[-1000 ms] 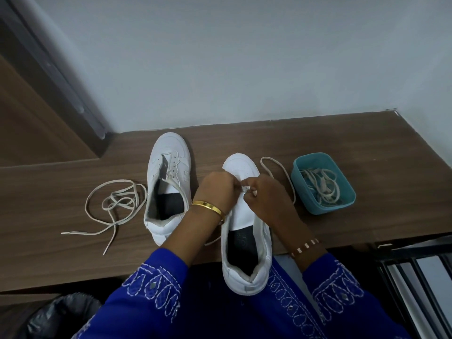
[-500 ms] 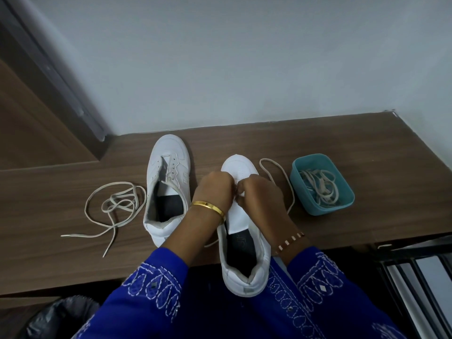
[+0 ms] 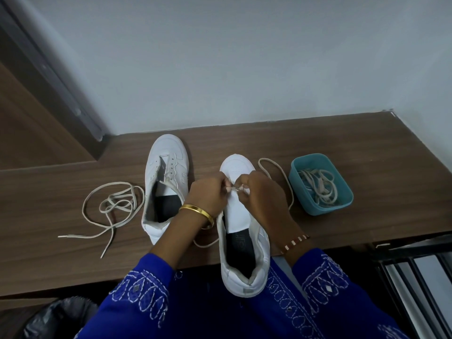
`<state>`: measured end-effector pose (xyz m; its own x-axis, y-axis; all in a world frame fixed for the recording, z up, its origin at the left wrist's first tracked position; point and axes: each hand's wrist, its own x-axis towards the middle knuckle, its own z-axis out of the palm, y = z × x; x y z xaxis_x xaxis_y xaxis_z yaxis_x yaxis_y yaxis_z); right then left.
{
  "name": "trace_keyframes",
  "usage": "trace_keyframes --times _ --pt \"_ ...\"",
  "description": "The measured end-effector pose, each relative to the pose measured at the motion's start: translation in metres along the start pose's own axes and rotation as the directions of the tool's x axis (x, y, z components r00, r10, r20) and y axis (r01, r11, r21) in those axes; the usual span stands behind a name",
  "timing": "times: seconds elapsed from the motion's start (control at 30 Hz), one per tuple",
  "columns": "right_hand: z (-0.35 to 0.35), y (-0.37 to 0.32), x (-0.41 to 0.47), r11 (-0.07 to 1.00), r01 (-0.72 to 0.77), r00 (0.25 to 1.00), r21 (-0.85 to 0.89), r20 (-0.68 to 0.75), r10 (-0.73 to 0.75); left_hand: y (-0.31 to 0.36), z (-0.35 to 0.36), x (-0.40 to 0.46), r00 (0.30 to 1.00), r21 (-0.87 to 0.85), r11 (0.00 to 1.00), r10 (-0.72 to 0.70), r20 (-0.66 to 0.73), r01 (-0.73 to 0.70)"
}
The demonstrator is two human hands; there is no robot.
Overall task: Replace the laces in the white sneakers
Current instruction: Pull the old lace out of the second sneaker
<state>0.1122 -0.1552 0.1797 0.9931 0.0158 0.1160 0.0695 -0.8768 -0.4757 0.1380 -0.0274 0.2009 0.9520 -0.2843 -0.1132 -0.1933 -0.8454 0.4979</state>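
Sneaker (image 3: 241, 216) lace (image 3: 278, 172) pinched between both curled hands (image 3: 236, 192).

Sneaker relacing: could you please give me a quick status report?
Left hand and right hand both pinching the lace over the near sneaker. Far sneaker unlaced, loose lace beside it. Nothing in the way.

Left of shoes: a loose lace (image 3: 111, 209) sprawls over the desk (image 3: 367, 192), its loops just beside the left sneaker (image 3: 166, 182).
Between shoes: narrow gap, crossed by the left hand (image 3: 208, 194) and its forearm.
Right of near sneaker (image 3: 242, 241): a lace loop (image 3: 276, 172) lies between it and the teal tub (image 3: 320, 184).
Behind shoes: bare strip of desk, then the wall (image 3: 244, 57).
Far right: open desk beyond the tub.
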Motion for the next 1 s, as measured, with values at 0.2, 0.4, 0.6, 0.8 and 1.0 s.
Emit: trace_keyframes --times 0.2,0.4,0.6,0.8,1.0 --pt "-0.001 0.003 0.002 0.998 0.049 0.999 -0.03 0.003 -0.049 0.001 0.001 0.0 1.0 0.022 0.999 0.027 0.014 -0.027" --pt "-0.003 0.008 0.003 0.993 -0.02 0.986 0.119 -0.161 0.039 0.002 -0.001 0.003 0.998 -0.016 0.999 0.028 0.057 -0.027" --pt "-0.001 0.011 0.008 0.842 -0.308 0.889 0.444 -0.18 0.42 -0.002 0.001 0.003 0.998 -0.054 0.998 0.037 0.042 -0.035" --pt "-0.014 0.004 0.01 0.916 -0.086 0.974 0.392 -0.161 0.16 -0.007 0.002 0.003 0.999 -0.082 0.996 0.034 0.018 -0.032" --pt "-0.032 0.014 0.02 0.102 -0.379 0.869 0.92 0.315 0.381 -0.003 0.006 0.003 0.999 -0.071 0.997 0.027 0.022 -0.026"
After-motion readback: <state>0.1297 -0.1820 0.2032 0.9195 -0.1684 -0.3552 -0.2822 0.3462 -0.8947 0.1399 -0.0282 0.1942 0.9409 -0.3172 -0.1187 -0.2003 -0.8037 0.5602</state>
